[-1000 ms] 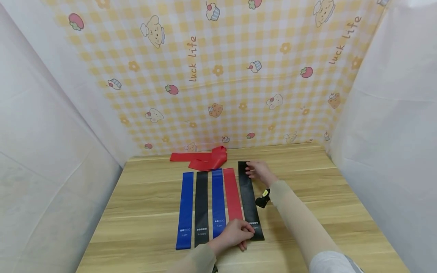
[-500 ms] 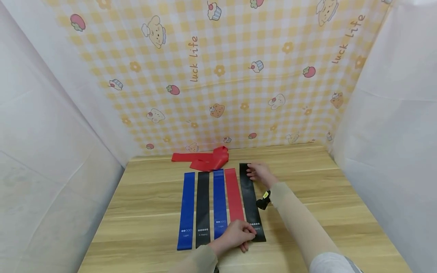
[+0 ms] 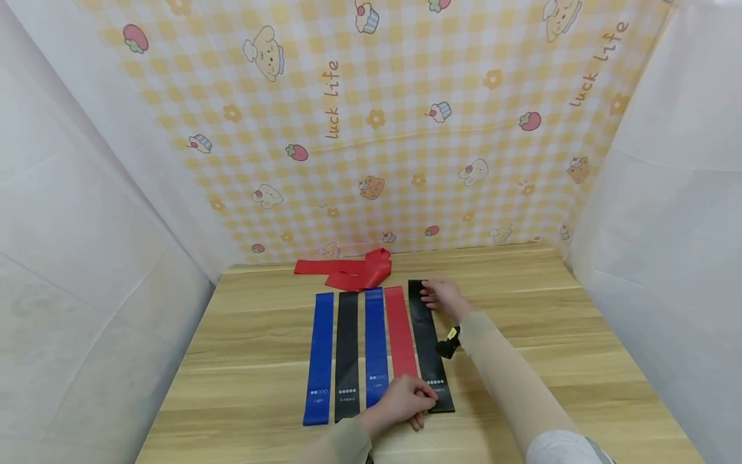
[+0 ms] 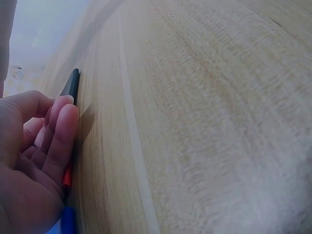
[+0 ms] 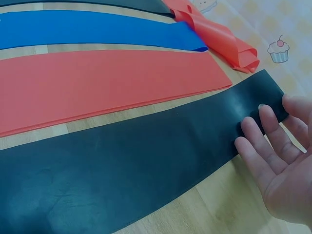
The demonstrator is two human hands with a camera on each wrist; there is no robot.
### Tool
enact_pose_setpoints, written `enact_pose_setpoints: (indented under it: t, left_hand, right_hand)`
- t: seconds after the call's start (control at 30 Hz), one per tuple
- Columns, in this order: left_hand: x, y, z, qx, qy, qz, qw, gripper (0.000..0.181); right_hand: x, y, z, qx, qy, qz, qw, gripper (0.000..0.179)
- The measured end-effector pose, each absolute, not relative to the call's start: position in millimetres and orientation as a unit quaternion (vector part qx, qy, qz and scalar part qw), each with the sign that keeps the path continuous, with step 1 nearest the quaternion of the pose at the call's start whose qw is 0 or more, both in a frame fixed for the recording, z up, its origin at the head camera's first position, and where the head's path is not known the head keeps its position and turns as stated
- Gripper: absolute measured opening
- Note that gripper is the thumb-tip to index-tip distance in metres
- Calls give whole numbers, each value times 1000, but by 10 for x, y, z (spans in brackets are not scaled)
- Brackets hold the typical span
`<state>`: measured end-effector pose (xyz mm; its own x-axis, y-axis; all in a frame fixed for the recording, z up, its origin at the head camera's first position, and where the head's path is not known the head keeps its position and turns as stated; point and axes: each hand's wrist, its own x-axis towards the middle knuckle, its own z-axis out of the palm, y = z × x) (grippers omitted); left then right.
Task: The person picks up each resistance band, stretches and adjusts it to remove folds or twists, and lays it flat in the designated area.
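At the right end of a row of flat resistance bands lies a black resistance band, also filling the front of the right wrist view. My left hand pinches its near end between thumb and forefinger, its other fingers curled below. At the far end, my right hand pinches the corner with the thumb, while other fingertips touch the long edge. Just left of it lies a red band, its near end hidden by the left hand. A blue band, another black band and another blue band continue the row.
Behind the row, a crumpled red band lies near the table's back edge. The wooden table meets a yellow checked cloth at the back. White sheets close off both sides.
The black band's far end has come slightly nearer, the right hand moving with it. The left hand keeps its pinch at the near end. The view has shifted a little.
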<state>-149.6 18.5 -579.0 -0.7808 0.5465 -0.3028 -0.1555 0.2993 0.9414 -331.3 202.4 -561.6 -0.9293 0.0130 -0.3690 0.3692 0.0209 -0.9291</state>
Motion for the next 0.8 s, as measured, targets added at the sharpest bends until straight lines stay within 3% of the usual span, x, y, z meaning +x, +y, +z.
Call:
enact_pose_setpoints:
  t: [0.8]
  left_hand:
    - [-1495,180,-5802,129,745,578,305,8]
  right_hand:
    - [-3293,2025,-5664,104,702,-687,155,51]
